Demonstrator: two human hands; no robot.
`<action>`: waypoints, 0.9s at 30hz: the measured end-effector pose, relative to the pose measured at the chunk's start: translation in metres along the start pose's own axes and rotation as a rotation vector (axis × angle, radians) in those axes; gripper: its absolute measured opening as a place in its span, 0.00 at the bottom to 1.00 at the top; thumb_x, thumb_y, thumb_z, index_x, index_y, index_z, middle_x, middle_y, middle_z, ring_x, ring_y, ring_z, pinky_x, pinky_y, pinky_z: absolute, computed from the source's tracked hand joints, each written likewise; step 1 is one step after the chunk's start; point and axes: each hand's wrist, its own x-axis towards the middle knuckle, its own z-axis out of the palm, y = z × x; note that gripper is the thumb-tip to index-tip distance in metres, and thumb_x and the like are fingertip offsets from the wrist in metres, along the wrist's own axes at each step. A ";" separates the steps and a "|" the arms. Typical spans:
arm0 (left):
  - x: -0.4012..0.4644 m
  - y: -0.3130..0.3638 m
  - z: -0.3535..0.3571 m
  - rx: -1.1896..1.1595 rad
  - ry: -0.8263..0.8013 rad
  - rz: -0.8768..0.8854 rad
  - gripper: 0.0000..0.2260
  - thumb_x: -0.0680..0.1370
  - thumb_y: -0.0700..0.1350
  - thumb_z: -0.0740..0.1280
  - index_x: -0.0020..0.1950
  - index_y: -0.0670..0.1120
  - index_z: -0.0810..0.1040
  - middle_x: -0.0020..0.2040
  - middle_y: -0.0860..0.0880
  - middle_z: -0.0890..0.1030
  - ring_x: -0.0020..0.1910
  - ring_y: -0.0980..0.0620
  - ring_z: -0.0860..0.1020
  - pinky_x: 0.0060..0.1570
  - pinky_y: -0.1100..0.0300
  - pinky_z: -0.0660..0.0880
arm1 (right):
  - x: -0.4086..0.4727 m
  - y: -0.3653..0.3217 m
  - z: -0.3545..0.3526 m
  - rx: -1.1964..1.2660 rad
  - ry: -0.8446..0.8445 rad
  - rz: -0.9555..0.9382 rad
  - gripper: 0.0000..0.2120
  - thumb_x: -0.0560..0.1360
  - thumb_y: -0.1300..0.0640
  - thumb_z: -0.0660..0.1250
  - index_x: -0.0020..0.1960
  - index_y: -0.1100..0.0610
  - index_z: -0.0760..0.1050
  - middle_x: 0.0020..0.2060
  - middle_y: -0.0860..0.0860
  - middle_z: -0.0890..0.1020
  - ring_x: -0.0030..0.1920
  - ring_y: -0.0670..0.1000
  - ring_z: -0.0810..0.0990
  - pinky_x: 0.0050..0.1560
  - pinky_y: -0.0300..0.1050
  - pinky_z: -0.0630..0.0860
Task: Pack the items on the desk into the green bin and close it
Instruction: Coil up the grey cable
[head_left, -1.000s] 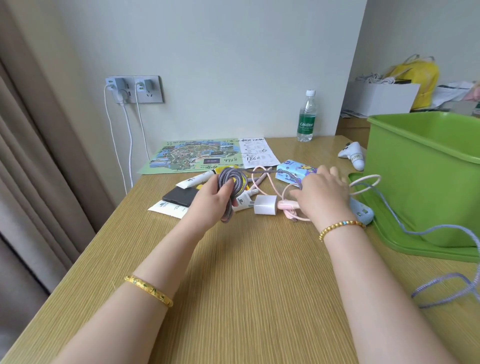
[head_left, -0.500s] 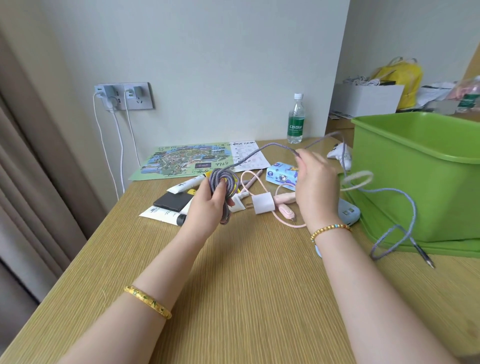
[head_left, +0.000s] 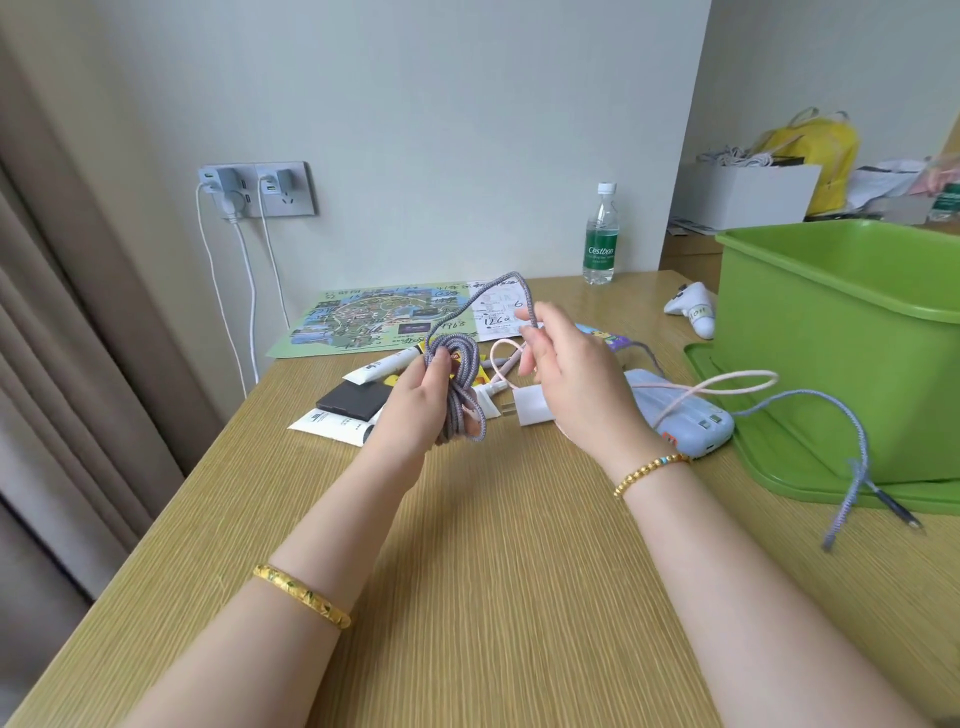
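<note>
Cable (head_left: 457, 384), grey and braided, sits as a coil in the clenched fingers of the left hand (head_left: 415, 400); from there one strand arcs up and across to the right hand (head_left: 566, 379), which pinches it just beside, and the loose tail lies further right, below the green bin (head_left: 841, 332). Readable writing: "Cestbon" on the water bottle (head_left: 601, 239), far behind the right fingers.

We see soft, even daylight with only faint shadows on the surface (head_left: 493, 545). Wide-angle distortion bends the edges, and the loose cable end (head_left: 844, 512) is motion-blurred.
</note>
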 end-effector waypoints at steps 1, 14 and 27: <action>-0.001 0.001 0.001 -0.037 -0.004 -0.007 0.13 0.81 0.55 0.55 0.44 0.47 0.71 0.39 0.42 0.77 0.30 0.47 0.77 0.35 0.57 0.74 | -0.001 0.000 0.002 0.023 -0.020 0.007 0.11 0.81 0.53 0.53 0.58 0.54 0.71 0.30 0.44 0.76 0.30 0.40 0.72 0.38 0.45 0.70; -0.001 0.016 -0.020 -0.146 -0.206 0.014 0.18 0.81 0.55 0.53 0.45 0.45 0.75 0.26 0.51 0.77 0.20 0.55 0.69 0.20 0.68 0.64 | 0.000 0.003 0.012 0.330 -0.018 0.253 0.16 0.80 0.57 0.52 0.65 0.45 0.67 0.29 0.45 0.75 0.24 0.41 0.71 0.34 0.41 0.72; -0.001 0.022 -0.033 0.228 -0.123 0.124 0.13 0.79 0.56 0.59 0.38 0.50 0.73 0.31 0.54 0.79 0.32 0.55 0.76 0.37 0.58 0.72 | 0.002 0.009 0.003 0.276 -0.076 0.278 0.20 0.78 0.59 0.60 0.69 0.54 0.64 0.57 0.46 0.74 0.56 0.42 0.71 0.57 0.33 0.64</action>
